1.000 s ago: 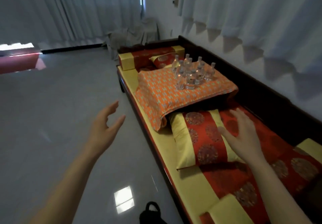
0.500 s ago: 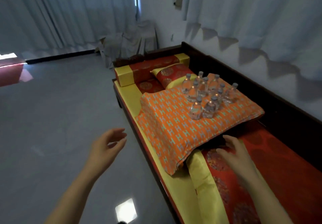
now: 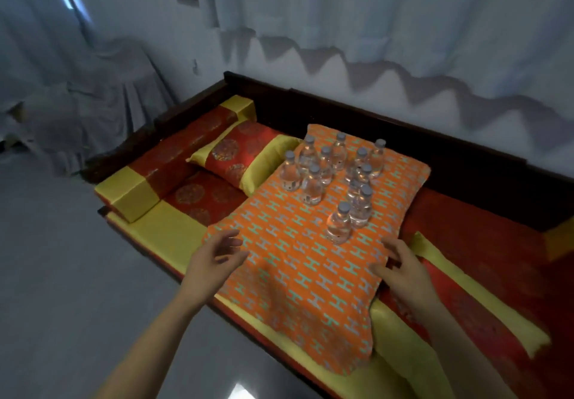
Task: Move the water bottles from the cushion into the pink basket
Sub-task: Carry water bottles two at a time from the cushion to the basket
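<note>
Head view: hands reach the cushion

Both hands have come forward and now sit at the near edge of the orange cushion (image 3: 298, 262). The left hand (image 3: 211, 262) is open and holds nothing. The right hand (image 3: 400, 266) is open too, with nothing in it, fingers bent. The bottles (image 3: 335, 181) stand on the far part of the cushion, untouched. No pink basket shows. A moment ago the hands were farther back, the bottles far away. Picking up can start soon, I think.

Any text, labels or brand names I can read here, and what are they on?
No words or numbers are readable.
"H": a repeated letter-like motif woven across the orange cushion.
The bottles show small dark marks on their labels, too small and blurred to read.
</note>
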{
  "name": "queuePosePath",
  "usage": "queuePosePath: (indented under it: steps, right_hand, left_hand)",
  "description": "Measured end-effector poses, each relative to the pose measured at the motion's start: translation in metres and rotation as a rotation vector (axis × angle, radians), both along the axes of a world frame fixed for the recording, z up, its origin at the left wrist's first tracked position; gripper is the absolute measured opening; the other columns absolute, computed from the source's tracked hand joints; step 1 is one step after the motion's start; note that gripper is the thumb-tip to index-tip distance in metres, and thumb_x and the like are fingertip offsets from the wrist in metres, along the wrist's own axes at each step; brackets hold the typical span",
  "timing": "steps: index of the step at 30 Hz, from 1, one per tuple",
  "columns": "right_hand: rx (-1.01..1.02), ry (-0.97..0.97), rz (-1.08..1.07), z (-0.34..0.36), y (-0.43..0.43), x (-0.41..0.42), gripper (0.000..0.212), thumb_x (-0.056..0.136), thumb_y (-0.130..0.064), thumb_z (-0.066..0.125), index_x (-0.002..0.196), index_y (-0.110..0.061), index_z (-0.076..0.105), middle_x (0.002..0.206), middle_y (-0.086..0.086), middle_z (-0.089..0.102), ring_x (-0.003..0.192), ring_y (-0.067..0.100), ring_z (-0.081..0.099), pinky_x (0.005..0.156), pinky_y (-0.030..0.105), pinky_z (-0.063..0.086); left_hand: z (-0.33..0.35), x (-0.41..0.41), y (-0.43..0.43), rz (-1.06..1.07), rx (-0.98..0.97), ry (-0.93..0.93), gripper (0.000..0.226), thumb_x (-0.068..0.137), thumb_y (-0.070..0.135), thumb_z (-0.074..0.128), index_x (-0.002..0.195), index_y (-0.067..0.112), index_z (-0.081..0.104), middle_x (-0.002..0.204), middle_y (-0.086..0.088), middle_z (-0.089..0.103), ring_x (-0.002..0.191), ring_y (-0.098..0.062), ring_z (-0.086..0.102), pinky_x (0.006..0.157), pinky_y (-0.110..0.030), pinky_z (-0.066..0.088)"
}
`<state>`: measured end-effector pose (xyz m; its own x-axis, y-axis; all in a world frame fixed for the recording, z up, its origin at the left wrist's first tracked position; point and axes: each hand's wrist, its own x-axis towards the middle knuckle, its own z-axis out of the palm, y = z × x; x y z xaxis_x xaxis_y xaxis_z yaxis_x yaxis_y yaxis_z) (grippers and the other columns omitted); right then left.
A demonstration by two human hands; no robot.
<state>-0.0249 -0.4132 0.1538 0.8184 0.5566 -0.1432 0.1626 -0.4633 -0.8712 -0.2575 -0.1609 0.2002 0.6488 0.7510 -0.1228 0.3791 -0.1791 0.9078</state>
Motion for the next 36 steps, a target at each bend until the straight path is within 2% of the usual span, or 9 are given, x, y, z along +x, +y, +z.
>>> queuePosePath:
  steps: [5,10,13,15,18,24,26,30,36]
  right_hand:
    - [-0.015,0.037,-0.145,-0.025,0.049,0.011,0.060,0.077,-0.008,0.077,0.132,-0.011,0.052,0.134,0.007,0.053,0.125,0.022,0.050,0.101,0.041,0.043]
    - [-0.032,0.024,-0.246,-0.058,0.091,0.043,0.062,0.073,-0.005,0.080,0.129,-0.007,0.053,0.127,0.011,0.056,0.120,0.027,0.052,0.102,0.048,0.042]
    - [-0.069,0.015,-0.321,-0.079,0.118,0.055,0.064,0.071,-0.011,0.083,0.129,-0.011,0.054,0.120,0.003,0.056,0.112,0.020,0.055,0.093,0.024,0.045]
    - [-0.032,0.027,-0.382,-0.089,0.133,0.058,0.059,0.067,-0.002,0.084,0.118,-0.019,0.059,0.109,-0.004,0.061,0.098,0.001,0.059,0.072,0.002,0.040]
    - [-0.010,0.007,-0.434,-0.104,0.147,0.063,0.054,0.065,0.001,0.083,0.094,-0.037,0.056,0.087,-0.018,0.063,0.075,-0.018,0.059,0.058,0.005,0.044]
    - [-0.069,-0.039,-0.503,-0.121,0.162,0.067,0.076,0.067,-0.008,0.084,0.106,-0.063,0.050,0.100,-0.025,0.064,0.092,-0.014,0.058,0.069,0.007,0.045]
    - [-0.071,-0.040,-0.554,-0.129,0.168,0.066,0.075,0.067,-0.011,0.084,0.110,-0.061,0.047,0.108,-0.033,0.060,0.097,-0.010,0.058,0.072,0.013,0.047]
    - [-0.010,-0.015,-0.659,-0.144,0.179,0.065,0.058,0.070,-0.026,0.084,0.117,-0.035,0.051,0.109,-0.016,0.061,0.100,0.009,0.062,0.079,0.036,0.053]
    - [0.068,-0.016,-0.758,-0.150,0.192,0.063,0.058,0.071,-0.019,0.084,0.117,-0.027,0.050,0.106,-0.024,0.061,0.094,-0.003,0.062,0.069,0.006,0.045]
  left_hand:
    - [-0.031,0.073,0.074,-0.156,-0.070,-0.004,0.048,0.080,0.008,0.075,0.124,0.011,0.056,0.114,-0.011,0.065,0.108,-0.024,0.061,0.094,-0.042,0.050]
    - [-0.076,0.156,0.132,-0.216,-0.069,0.006,0.058,0.076,0.010,0.079,0.128,0.011,0.054,0.121,-0.012,0.061,0.106,-0.026,0.060,0.082,-0.033,0.050]
    - [-0.106,0.202,0.163,-0.272,-0.083,0.039,0.072,0.072,0.015,0.083,0.135,0.014,0.048,0.124,-0.007,0.057,0.110,-0.022,0.056,0.082,-0.031,0.046]
    - [-0.122,0.227,0.181,-0.321,-0.079,0.066,0.082,0.067,0.022,0.086,0.138,0.017,0.045,0.123,-0.001,0.054,0.110,-0.018,0.053,0.085,-0.034,0.047]
    - [-0.144,0.257,0.200,-0.385,-0.095,0.082,0.084,0.063,0.029,0.088,0.134,0.028,0.044,0.115,0.012,0.052,0.105,-0.008,0.052,0.082,-0.022,0.046]
    - [-0.173,0.303,0.225,-0.453,-0.051,0.082,0.088,0.064,0.019,0.088,0.137,0.016,0.040,0.110,0.015,0.052,0.091,0.013,0.057,0.076,-0.010,0.045]
    - [-0.179,0.320,0.231,-0.479,-0.051,0.066,0.088,0.062,0.021,0.089,0.135,0.014,0.042,0.112,0.014,0.056,0.093,0.015,0.057,0.077,-0.008,0.045]
    - [-0.189,0.349,0.244,-0.584,-0.012,0.044,0.082,0.051,0.045,0.083,0.124,0.028,0.048,0.117,0.006,0.063,0.109,-0.015,0.061,0.094,-0.039,0.050]
    - [-0.206,0.362,0.255,-0.680,-0.048,0.129,0.077,0.050,0.042,0.088,0.115,0.043,0.046,0.108,0.017,0.064,0.102,-0.012,0.063,0.086,-0.033,0.051]
